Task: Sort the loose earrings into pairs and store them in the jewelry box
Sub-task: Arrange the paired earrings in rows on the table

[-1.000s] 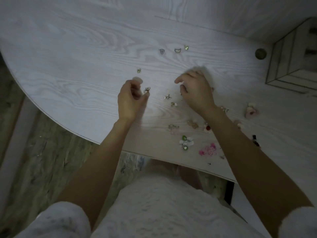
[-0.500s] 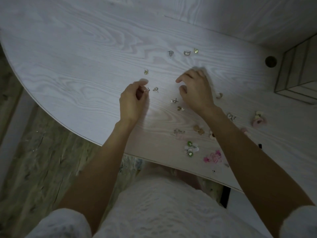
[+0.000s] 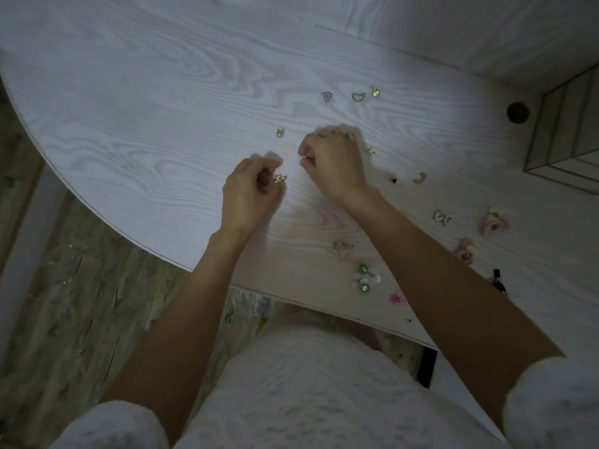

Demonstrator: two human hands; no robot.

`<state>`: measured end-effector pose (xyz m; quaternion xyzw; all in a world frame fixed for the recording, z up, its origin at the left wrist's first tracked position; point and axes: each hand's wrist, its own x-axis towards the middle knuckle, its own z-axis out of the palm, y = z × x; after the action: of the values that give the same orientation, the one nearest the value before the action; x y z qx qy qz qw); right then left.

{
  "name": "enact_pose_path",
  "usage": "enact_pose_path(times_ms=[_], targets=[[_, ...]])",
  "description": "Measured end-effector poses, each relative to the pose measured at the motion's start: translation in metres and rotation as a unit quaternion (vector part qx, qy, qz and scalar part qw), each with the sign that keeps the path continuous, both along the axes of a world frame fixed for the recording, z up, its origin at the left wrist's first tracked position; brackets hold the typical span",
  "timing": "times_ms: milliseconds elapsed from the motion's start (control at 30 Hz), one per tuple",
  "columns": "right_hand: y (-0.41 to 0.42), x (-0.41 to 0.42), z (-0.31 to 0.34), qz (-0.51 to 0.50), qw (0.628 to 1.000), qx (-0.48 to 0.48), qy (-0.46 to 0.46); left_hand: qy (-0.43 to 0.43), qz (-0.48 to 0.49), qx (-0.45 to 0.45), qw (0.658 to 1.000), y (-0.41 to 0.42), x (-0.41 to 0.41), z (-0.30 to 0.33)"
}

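Note:
My left hand (image 3: 249, 192) is shut on a small silver earring (image 3: 280, 178), pinched between thumb and forefinger just above the white wooden table (image 3: 162, 124). My right hand (image 3: 334, 166) is curled beside it, thumb and forefinger pinched together where a matching silver earring lay; that earring no longer shows on the table. Loose earrings lie around: a triangle (image 3: 326, 96), a crescent (image 3: 358, 96), a gold stud (image 3: 280, 132), a bow (image 3: 442, 218), a green-and-white pair (image 3: 364, 277) and pink flowers (image 3: 492, 220). The glass jewelry box (image 3: 570, 134) stands at the far right.
A round cable hole (image 3: 517, 112) sits in the table left of the box. The table's curved front edge (image 3: 155, 251) runs close below my left wrist, with wooden floor beyond. A small black item (image 3: 497, 280) lies beside my right forearm.
My right hand has slid left toward my left hand and closed its fingers; the silver earring that lay between the hands is gone from the table. My left hand still holds its earring.

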<state>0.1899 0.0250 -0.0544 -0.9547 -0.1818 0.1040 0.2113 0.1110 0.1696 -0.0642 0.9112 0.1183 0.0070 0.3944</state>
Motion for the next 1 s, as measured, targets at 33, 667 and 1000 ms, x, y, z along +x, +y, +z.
enact_pose_path(times_ms=[33, 667, 1000], targets=[[-0.003, 0.001, 0.000, -0.002, 1.000, -0.001, -0.001, -0.001, -0.003, 0.004, 1.000, 0.000, 0.000, -0.001], [-0.064, 0.026, 0.008, -0.045, 0.997, 0.037, -0.057, -0.064, -0.045, 0.061, 0.995, -0.011, 0.006, -0.015], [-0.002, 0.049, 0.015, 0.152, 0.987, 0.043, -0.010, -0.034, 0.008, -0.007, 0.999, -0.012, 0.010, -0.009]])
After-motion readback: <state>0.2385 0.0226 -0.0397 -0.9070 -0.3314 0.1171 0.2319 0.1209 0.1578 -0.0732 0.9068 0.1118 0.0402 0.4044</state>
